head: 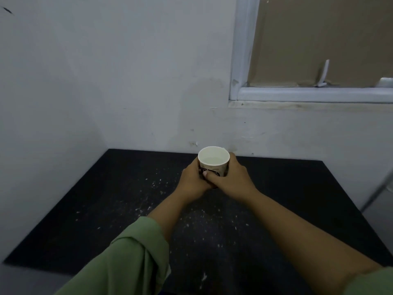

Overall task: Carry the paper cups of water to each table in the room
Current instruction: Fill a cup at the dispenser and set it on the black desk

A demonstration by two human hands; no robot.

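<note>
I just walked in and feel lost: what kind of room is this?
Probably a plain, bare indoor room: a black table pushed into a corner of scuffed white walls, beside a window blocked off with brown board.

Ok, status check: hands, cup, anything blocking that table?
Left hand and right hand both wrapped round the white paper cup of water. Cup upright over the black speckled table, near the wall; contact with the tabletop unclear. Nothing blocking.

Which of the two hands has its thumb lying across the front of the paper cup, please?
The left hand: its thumb crosses the printed front of the paper cup, while the right hand wraps the cup's right side.
</note>
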